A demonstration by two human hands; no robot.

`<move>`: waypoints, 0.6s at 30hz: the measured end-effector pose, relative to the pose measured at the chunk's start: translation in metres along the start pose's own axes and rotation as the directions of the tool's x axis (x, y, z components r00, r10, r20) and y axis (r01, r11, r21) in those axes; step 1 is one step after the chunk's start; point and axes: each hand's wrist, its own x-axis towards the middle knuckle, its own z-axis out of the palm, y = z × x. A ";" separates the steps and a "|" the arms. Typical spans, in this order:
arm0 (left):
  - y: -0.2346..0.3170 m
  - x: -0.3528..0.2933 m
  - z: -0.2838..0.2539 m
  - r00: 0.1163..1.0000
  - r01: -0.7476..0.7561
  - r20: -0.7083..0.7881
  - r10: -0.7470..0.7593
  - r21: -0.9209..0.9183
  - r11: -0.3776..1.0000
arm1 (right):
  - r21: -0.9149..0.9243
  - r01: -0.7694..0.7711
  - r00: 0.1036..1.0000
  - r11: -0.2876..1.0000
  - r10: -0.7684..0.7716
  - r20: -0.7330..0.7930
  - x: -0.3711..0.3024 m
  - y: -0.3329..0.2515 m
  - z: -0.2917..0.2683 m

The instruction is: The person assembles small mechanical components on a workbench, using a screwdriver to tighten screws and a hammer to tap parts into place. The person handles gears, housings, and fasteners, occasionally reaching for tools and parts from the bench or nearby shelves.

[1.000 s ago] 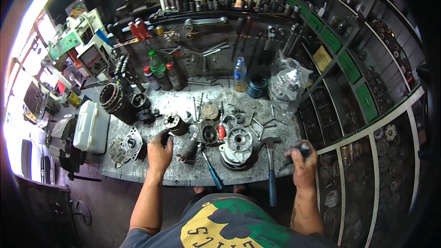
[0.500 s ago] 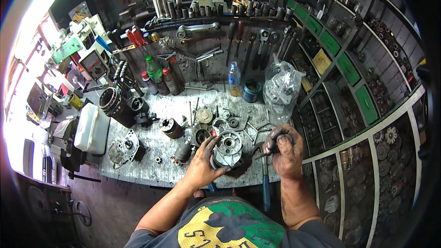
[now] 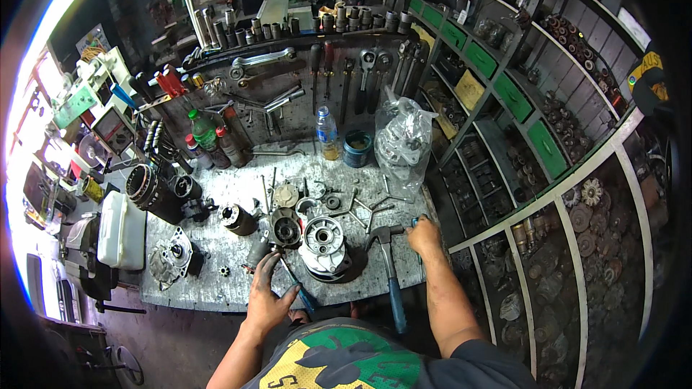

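Note:
The round silver housing (image 3: 323, 243) stands upright on the worktable with its bored face up, touched by neither hand. My left hand (image 3: 268, 294) is open at the table's near edge, thumb spread, fingertips close to a small dark cylinder (image 3: 259, 249). Beside its thumb lies a screwdriver (image 3: 305, 295) with a blue handle. My right hand (image 3: 425, 238) is closed low over the table's right side. Something bluish shows at its fingers, but its kind is hidden. Just left of that hand lies a hammer (image 3: 393, 284), its blue handle jutting past the near edge.
Loose parts, including a dark ring-shaped part (image 3: 286, 227), crowd the worktable (image 3: 231, 284). Toward the back stand a plastic bottle (image 3: 326, 133), a blue tin (image 3: 357, 150) and a bagged metal part (image 3: 404, 144). A white case (image 3: 121, 230) is at left; shelving with green drawers (image 3: 548, 148) rises at right.
My left hand has left the housing and drawn back leftward. My right hand has come down onto the table's right side, beyond the hammer. The view has swung right.

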 end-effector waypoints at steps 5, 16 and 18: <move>-0.006 -0.015 -0.007 0.993 0.111 -0.039 -0.111 -0.021 0.994 | 0.051 -0.044 0.993 0.998 0.049 -0.103 0.008 0.025 0.009; 0.011 -0.009 -0.007 0.995 0.020 -0.094 -0.018 0.013 1.000 | 0.105 0.449 0.883 0.888 -0.422 -0.204 0.050 0.001 0.009; 0.013 -0.009 -0.007 0.997 0.022 -0.080 -0.019 0.036 0.999 | 0.020 0.571 0.809 0.821 -0.559 -0.183 0.065 -0.019 0.024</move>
